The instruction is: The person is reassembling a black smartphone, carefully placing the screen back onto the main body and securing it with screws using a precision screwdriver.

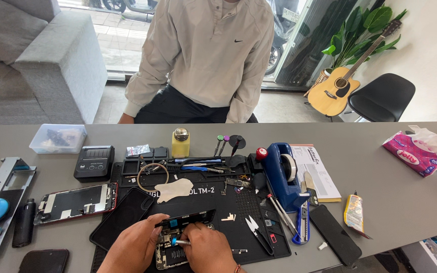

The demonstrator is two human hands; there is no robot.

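While steadied by the left hand (136, 242), opened phone (170, 248) on the black repair mat (238, 212), near edge. Right hand (204, 247) pinched shut on a blue-tipped tool (179, 242); best kept upright, pressed lightly. Tool tip, phone's lower half hidden by fingers and frame edge.

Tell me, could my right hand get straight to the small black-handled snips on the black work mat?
Probably yes. The small black-handled snips lie in the open on the black work mat, just beside the right hand, with nothing between them, though that hand holds a thin metal tool.
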